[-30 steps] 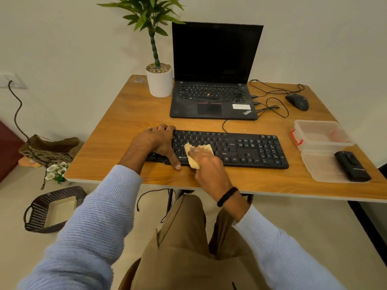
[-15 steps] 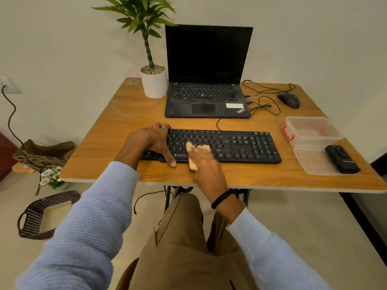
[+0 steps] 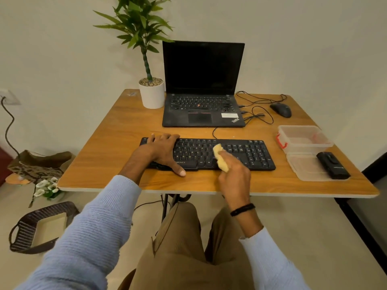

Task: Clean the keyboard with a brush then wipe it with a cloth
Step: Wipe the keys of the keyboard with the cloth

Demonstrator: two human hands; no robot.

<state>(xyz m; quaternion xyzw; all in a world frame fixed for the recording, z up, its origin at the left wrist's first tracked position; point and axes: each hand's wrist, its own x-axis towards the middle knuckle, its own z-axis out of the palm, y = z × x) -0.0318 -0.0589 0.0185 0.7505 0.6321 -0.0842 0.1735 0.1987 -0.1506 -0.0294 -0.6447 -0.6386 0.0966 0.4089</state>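
From the head camera, we see the wiping part of the job going on. Our right hand point(image 3: 234, 176) grips a small yellow cloth point(image 3: 219, 158), with the fingers curled round it, and presses it on the middle of the keyboard point(image 3: 251, 151). Our left hand point(image 3: 161, 151) lies flat and open on the left end of the keyboard, and its thumb reaches down to the surface point(image 3: 117, 143) at the front edge. We think it is there to keep the keyboard from sliding.

We think the brushing is done, because a black tool point(image 3: 333, 165) that may be the brush lies far off to the right on a clear lid point(image 3: 307, 171). The right side of the keys looks left to wipe, as the cloth is not there. We cannot tell if the left keys are wiped.

The cloth looks soft and is bunched into a lump. The keyboard is long, flat and black, made of hard plastic, with many little bumpy keys and thin gaps between them. The surface is smooth brown wood. Just behind the lid stands a clear plastic box point(image 3: 303, 137) with a red clip. Behind the keyboard sits an open black laptop point(image 3: 201, 109).
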